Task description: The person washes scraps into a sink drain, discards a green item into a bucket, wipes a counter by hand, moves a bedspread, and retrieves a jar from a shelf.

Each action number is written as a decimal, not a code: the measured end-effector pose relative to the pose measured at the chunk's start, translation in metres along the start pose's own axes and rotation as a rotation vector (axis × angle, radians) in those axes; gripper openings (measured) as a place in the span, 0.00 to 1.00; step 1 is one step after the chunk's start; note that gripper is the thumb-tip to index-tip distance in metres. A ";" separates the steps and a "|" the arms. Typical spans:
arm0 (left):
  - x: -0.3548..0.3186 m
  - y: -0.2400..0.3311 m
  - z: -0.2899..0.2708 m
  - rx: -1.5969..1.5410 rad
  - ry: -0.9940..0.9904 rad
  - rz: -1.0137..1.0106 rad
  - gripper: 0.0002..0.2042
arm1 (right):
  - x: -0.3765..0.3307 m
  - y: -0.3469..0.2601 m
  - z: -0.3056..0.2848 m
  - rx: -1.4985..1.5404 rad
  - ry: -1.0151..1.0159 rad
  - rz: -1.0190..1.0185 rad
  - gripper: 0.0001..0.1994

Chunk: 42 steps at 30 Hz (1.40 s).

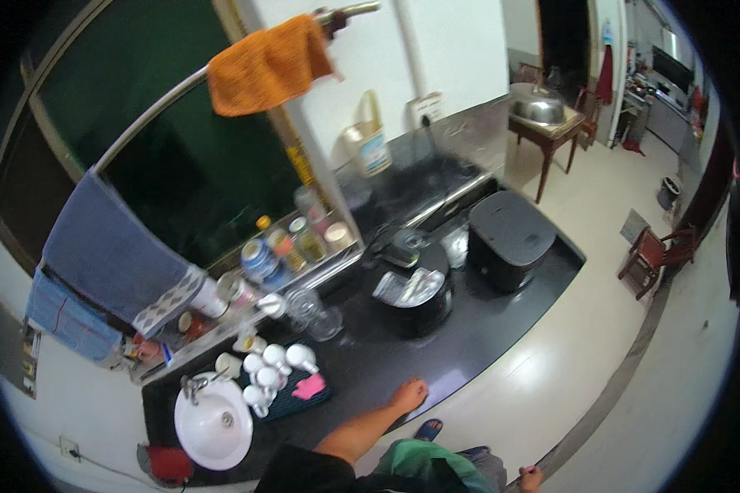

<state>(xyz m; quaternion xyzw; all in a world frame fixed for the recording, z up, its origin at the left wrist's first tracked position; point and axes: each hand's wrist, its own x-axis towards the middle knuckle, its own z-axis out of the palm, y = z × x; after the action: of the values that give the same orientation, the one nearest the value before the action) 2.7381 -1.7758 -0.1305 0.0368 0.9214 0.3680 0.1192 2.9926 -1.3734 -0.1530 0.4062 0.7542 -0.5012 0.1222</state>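
Observation:
My left hand (409, 395) rests at the front edge of the black countertop (362, 361), its fingers curled in. What it holds, if anything, is hidden. Low in the picture my right hand (531, 477) hangs beside my body, away from the counter, with its fingers bent closed; its contents are too small to make out. Left of my left hand, a pink cloth-like piece (309, 386) lies on a dark ribbed tray (292, 401) among several white mugs (276, 355). Farther back stands a round black container (419, 308) with silvery packets (409, 287) on top.
A white washbasin (214, 423) with a tap is at the counter's left end. A black lidded bin (511, 238) stands at its right end. Jars and bottles (292, 246) line the window ledge. A wooden chair (654, 256) and a table (551, 123) stand on the pale floor.

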 end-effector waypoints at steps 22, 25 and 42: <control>0.172 0.611 0.039 -0.211 0.096 0.996 0.08 | 0.363 0.013 -0.343 0.274 0.179 0.048 0.08; 0.151 0.714 0.011 -0.199 0.124 1.474 0.11 | 0.373 -0.045 -0.358 0.406 0.263 0.041 0.06; 0.422 0.849 0.013 -0.180 0.371 1.834 0.12 | 0.516 -0.134 -0.385 -0.343 -0.005 0.089 0.10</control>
<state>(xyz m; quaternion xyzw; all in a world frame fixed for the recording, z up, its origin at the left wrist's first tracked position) 2.3159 -1.0843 0.3623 0.6797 0.5052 0.3882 -0.3634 2.6493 -0.8136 -0.1899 0.4113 0.8096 -0.3602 0.2137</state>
